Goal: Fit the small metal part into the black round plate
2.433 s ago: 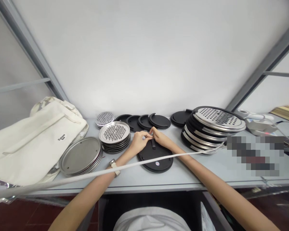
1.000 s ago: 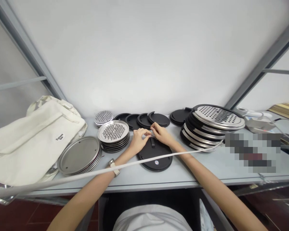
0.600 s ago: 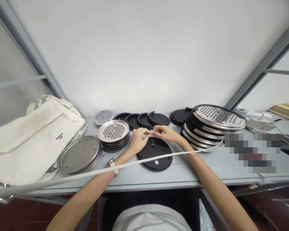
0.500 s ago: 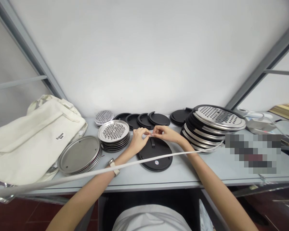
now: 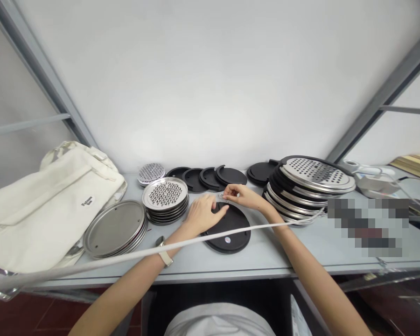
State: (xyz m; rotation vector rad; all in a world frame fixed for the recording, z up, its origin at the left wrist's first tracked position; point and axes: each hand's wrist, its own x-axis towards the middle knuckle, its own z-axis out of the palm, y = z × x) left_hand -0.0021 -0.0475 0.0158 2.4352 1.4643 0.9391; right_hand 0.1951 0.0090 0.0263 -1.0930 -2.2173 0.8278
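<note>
A black round disc [image 5: 227,227] lies flat on the table in front of me, a small round sticker on its near part. My left hand [image 5: 203,215] reaches over the disc's left side, thumb stretched out apart from the fingers. It hides part of the disc, and no held thing shows in it. Above the disc's far edge, my right hand [image 5: 243,196] is closed in a pinch on a small clear piece [image 5: 220,197], perhaps thin plastic. Its exact shape is too small to make out.
Left stand perforated metal grater discs [image 5: 165,192], plain metal plates [image 5: 115,226] and a cream bag [image 5: 52,200]. Behind are black discs [image 5: 232,176]. A tall stack of graters [image 5: 317,173] rises at right. A pale cord [image 5: 133,254] crosses before my arms.
My left hand has moved away from the right fingertips, lower over the disc, and its thumb has opened out. The black clip on the disc is now covered. My right hand keeps its pinch.
</note>
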